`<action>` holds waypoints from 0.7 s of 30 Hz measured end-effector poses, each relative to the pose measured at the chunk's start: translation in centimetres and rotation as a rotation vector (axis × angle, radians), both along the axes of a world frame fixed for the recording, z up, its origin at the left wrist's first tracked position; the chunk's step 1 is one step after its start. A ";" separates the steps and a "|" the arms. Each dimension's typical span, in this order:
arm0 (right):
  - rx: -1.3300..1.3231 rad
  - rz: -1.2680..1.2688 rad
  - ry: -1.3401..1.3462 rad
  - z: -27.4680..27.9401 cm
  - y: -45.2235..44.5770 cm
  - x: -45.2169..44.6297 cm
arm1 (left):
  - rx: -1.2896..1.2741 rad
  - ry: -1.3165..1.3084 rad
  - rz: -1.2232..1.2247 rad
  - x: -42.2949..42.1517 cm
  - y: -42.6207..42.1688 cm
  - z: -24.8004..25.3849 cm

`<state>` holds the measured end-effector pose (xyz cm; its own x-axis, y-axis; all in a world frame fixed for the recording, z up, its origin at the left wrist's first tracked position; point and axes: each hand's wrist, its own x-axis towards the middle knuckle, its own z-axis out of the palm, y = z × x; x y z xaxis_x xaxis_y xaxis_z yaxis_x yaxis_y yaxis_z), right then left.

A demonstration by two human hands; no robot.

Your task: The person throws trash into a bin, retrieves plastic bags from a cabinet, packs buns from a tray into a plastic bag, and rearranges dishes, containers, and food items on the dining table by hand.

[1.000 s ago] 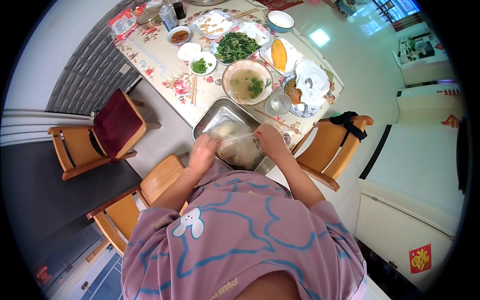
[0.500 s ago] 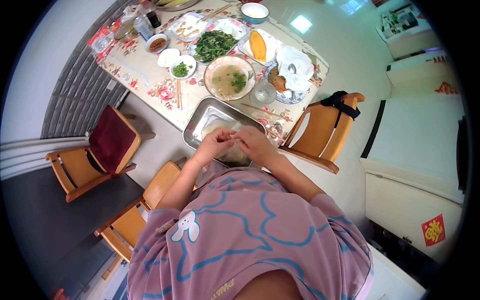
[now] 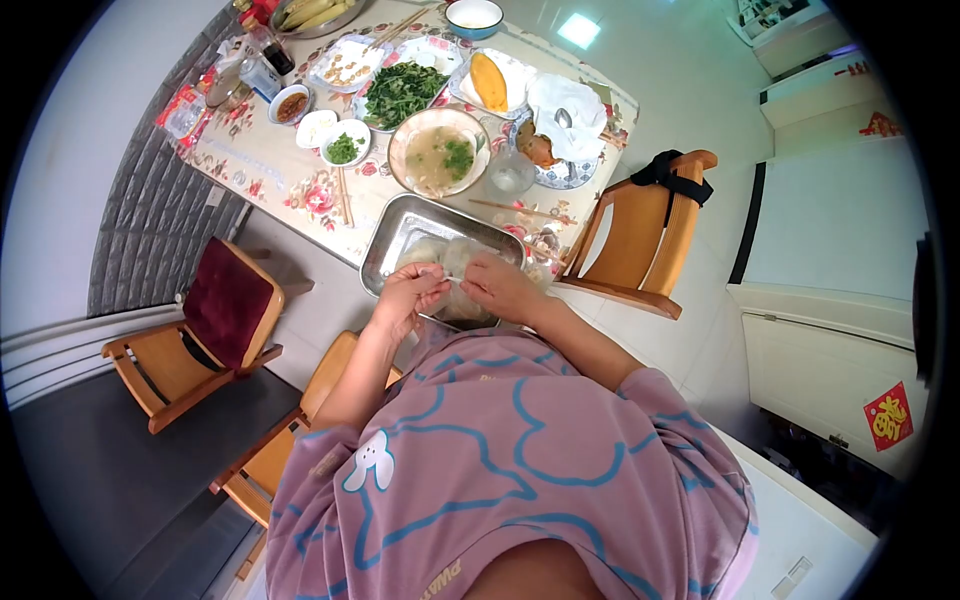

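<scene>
My left hand [image 3: 408, 293] and my right hand [image 3: 503, 288] meet over a rectangular steel tray [image 3: 375, 262] at the table's near edge. Both have their fingers closed in a pinch, and a thin white strip [image 3: 453, 279] stretches between the fingertips. It could be the twisted end of a plastic bag, but its kind is too small to make out. Pale, translucent, rounded bundles [image 3: 460, 250] lie in the tray beneath, partly hidden by my hands. Just beyond the tray stands a bowl of soup [image 3: 425, 158] with chopped greens.
A glass [image 3: 511, 174] and chopsticks [image 3: 520, 210] lie right of the soup bowl. Behind are a plate of leafy greens [image 3: 402, 97], chopped herbs [image 3: 343, 149] and a plate with a white cloth [image 3: 567, 110]. Wooden chairs stand at right [image 3: 630, 240] and left [image 3: 235, 300].
My hands have moved slightly apart, and the white strip now shows between their fingertips. The view has shifted a little, so the table sits farther left.
</scene>
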<state>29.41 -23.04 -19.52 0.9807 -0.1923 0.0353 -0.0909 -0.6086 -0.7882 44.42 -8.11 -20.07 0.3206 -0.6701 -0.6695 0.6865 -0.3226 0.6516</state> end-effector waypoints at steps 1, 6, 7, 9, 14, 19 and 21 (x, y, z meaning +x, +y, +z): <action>0.008 0.035 -0.130 0.1 0.1 0.0 | -0.029 0.138 0.072 0.1 0.2 -0.5; 0.097 0.015 -0.096 -2.3 0.0 0.4 | -0.042 -0.339 -0.093 -1.8 -0.4 -0.8; 0.119 0.022 -0.059 -2.8 -0.3 0.6 | -0.007 -0.752 -0.191 -2.2 -0.7 -0.6; 0.165 -0.048 0.101 -1.7 -0.3 1.5 | -0.069 -1.240 -0.341 -2.1 -1.1 1.2; 0.451 -0.209 0.156 -1.3 -0.6 2.7 | -0.125 -1.781 -0.422 -1.9 -1.4 -0.3; 0.519 -0.108 0.319 -2.3 -1.9 3.2 | -0.115 -1.813 -0.174 -1.7 -1.2 -1.9; 0.541 -0.085 0.319 -2.9 -2.2 3.3 | -0.140 -1.782 -0.181 -1.2 -0.9 -2.0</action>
